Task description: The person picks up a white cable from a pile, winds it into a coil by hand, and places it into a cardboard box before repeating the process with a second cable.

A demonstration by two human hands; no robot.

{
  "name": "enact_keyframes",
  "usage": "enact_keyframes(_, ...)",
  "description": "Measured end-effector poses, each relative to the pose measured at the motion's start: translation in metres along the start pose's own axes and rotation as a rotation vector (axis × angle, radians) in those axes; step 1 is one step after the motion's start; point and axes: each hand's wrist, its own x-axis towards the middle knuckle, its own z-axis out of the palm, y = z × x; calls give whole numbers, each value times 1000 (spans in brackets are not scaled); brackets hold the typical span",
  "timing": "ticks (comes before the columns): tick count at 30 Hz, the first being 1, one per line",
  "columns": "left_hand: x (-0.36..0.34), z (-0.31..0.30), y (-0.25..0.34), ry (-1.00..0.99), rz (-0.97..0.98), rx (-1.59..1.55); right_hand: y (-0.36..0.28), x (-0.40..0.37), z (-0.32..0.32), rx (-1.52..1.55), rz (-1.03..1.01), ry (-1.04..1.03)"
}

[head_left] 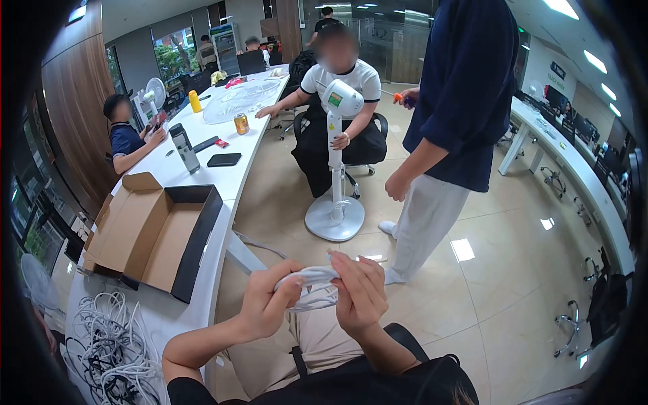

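Note:
A coiled white cable (pixel 312 275) is held between my two hands above my lap. My left hand (pixel 270 297) grips the coil's left side, thumb on top. On the right side of the coil, my right hand (pixel 358 290) has its fingers and thumb closed on the cable. At the lower left of the white table (pixel 226 192) lies a tangled pile of white and black cables (pixel 111 344). Behind that pile sits an open cardboard box (pixel 158 233), brown inside with a dark outer side.
A seated person holds a white stand fan (pixel 336 162) ahead; a standing person in dark blue (pixel 466 101) holds an orange-handled tool (pixel 399 98). A bottle (pixel 184 148), can (pixel 241 123) and phone (pixel 224 160) stand or lie on the table. Another person sits at left.

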Motion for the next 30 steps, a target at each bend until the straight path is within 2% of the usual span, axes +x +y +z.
enact_keyframes(3,2,0,-2,-18,-112,-232,5,2,4,-10,-24,32)
enact_keyframes(6,-2,-6,-3,-40,-77,-165,6,3,4,91,-29,3)
enact_keyframes(8,-4,-17,5,-82,2,38,3,2,4,261,12,-50)
enact_keyframes(12,-19,-39,25,-116,118,284,-9,9,4,587,124,-281)
enact_keyframes(14,-32,-48,35,-123,88,361,-20,17,5,717,217,-443)
enact_keyframes(17,-42,-56,51,-117,99,480,-25,18,14,818,233,-602)
enact_keyframes(20,-56,-63,56,-86,48,552,-33,13,36,735,119,-443)
enact_keyframes(22,-66,-70,54,-61,11,610,-38,7,47,713,118,-426)
enact_keyframes(25,-75,-91,50,28,146,812,-50,4,64,688,189,-425)
enact_keyframes(28,-96,-114,60,244,203,710,-64,8,83,705,334,-402)
enact_keyframes(30,-114,-114,76,521,349,755,-71,15,109,777,451,-380)
